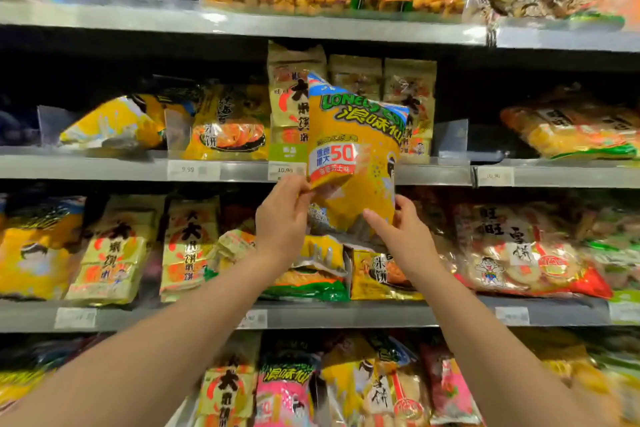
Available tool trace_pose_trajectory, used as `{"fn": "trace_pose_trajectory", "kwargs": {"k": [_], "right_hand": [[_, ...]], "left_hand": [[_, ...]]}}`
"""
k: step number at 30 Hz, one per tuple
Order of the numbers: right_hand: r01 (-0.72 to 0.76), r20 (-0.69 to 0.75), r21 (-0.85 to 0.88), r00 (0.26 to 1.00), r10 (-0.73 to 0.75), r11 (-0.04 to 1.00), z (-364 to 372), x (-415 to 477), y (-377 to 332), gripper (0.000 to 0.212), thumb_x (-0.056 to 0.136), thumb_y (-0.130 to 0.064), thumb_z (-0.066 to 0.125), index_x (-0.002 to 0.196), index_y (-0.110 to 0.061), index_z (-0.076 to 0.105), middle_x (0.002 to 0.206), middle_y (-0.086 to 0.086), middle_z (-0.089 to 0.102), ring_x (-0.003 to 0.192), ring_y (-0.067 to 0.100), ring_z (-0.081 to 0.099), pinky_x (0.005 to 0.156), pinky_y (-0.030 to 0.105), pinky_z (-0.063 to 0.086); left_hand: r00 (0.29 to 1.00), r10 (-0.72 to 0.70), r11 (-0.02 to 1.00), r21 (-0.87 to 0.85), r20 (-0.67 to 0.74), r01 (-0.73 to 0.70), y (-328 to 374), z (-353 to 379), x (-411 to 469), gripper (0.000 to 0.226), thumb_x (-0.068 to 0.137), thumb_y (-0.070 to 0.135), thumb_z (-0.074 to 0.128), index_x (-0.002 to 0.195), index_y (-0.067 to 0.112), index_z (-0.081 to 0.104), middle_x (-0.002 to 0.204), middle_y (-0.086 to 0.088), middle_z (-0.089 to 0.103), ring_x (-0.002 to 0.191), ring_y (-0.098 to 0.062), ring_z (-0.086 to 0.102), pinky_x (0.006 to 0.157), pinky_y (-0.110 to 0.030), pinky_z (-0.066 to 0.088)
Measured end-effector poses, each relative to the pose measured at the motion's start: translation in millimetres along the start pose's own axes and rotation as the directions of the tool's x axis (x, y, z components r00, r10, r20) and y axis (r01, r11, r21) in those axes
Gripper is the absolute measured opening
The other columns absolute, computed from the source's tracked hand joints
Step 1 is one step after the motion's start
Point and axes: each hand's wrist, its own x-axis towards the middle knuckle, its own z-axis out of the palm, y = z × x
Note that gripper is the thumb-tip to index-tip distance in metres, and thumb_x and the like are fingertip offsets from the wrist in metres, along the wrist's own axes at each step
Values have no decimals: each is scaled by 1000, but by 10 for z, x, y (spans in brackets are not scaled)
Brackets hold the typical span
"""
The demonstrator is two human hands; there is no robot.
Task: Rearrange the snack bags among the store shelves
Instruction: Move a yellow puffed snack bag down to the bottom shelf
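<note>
Yellow bag [353,152] — held upright in the air in front of the shelves, its top overlapping the tan bags [349,94] standing on the second shelf [433,174], its bottom hanging below that shelf's front edge. Not resting on anything; carried by both hands alone.

Left hand [282,215] grips the lower left edge, fingers [301,189] pinched shut on the crumpled corner. Right hand [403,222] takes the lower right side, thumb at the bag's right edge, index finger laid across the front, closed on the film. Both arms reach up and forward.

Step in hand, as I read it: mid-transfer, bag lifted and on its way to a slot, not yet placed. Which slot is not certain. A similar yellow bag [114,125] lies tipped on the second shelf at far left, beside a clear divider [52,125] — a likely home. Another open spot shows right of the tan bags, by a second divider [450,140].

Next move calls for raising the bottom edge clear of the shelf lip and price tag [285,170], then pushing the bag in without toppling the tan stack. Bags piled loosely on the third shelf [346,315] just under the hands could be knocked.
</note>
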Motion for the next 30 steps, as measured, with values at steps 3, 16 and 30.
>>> {"fn": "trace_pose_trajectory", "kwargs": {"k": [3,16,30], "right_hand": [[-27,130,2,991,27,1000,170,-187,48,72,80,-44,67,139,-23,31,109,-11,51,88,3,53,70,17,44],[-164,314,-105,930,189,981,1599,-1137,830,80,73,-31,79,138,-21,33,125,0,57,108,21,57,82,29,44],[-73,549,-322,798,249,944,3078,-1841,1705,61,77,-27,72,125,-24,35,119,2,58,110,25,55,77,32,41]], "left_hand": [[997,26,999,21,73,-27,-112,-201,-320,19,91,19,43,82,6,54,70,10,43,61,-5,40,52,-18,26],[817,-468,884,200,338,424,-1093,-1067,-1731,17,86,28,64,92,17,52,90,-3,59,79,-16,55,65,-27,40],[141,-775,399,305,615,865,-2420,-1635,-2579,53,73,38,76,117,27,47,84,3,65,66,-1,62,55,-13,47]]}}
